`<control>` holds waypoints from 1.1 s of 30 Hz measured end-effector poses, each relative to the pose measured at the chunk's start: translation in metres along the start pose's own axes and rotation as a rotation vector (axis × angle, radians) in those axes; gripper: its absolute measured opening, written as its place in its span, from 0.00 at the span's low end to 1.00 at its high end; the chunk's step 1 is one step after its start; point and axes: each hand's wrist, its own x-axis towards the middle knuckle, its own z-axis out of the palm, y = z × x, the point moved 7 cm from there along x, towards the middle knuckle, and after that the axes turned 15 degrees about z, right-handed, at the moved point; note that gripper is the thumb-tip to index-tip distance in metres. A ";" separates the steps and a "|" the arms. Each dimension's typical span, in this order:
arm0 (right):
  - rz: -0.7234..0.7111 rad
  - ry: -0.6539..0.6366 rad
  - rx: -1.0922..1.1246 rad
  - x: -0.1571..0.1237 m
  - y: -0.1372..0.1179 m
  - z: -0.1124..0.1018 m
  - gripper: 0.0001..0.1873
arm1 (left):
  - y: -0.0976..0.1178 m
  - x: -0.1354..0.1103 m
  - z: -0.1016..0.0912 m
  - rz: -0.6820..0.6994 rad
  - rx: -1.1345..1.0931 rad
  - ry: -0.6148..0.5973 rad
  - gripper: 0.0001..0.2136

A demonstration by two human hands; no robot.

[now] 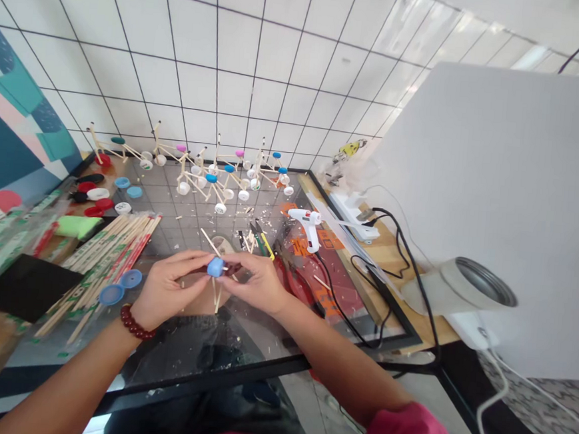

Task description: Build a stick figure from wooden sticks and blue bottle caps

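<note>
In the middle of the head view, my left hand, with a dark red bead bracelet at the wrist, pinches a small blue bottle cap. From the other side my right hand closes its fingers at the same cap, where a short pale stick end pokes out. Several wooden sticks lie beneath my fingers, and another stick slants just beyond them. Whether any of these join the cap is hidden by my fingers.
Small stick-and-cap bicycle models stand along the back. A white glue gun with a black cord lies to the right, near a power strip. Leftward are wrapped chopsticks, loose blue caps and a black sheet.
</note>
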 end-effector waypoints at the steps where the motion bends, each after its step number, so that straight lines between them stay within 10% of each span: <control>1: 0.002 0.027 -0.031 0.000 -0.002 -0.002 0.16 | -0.003 -0.002 0.002 -0.042 -0.057 0.020 0.16; 13: -0.218 0.069 -0.340 -0.008 -0.022 -0.005 0.19 | -0.014 -0.007 0.009 -0.184 -0.213 0.129 0.30; 33: 0.043 0.027 -0.084 0.005 -0.009 -0.011 0.08 | -0.015 -0.006 0.005 -0.221 -0.243 0.004 0.24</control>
